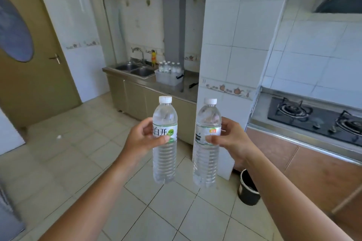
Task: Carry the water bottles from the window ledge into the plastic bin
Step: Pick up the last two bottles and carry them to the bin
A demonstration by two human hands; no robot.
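Observation:
My left hand [141, 137] grips a clear water bottle [165, 154] with a white cap and green-and-white label, held upright in front of me. My right hand [229, 138] holds a second clear water bottle [206, 160] upright by its label, a short gap from the first. Far ahead on the steel counter beside the sink stands the translucent plastic bin [168, 79], with several capped water bottles [169, 67] standing in it. The window ledge is not in view.
A double steel sink [135, 69] with a tap lies left of the bin. A white tiled pillar [227, 49] stands right of it. A gas hob [315, 116] sits on the right counter, a black bucket [247, 188] on the floor below. A brown door [35, 68] is at left.

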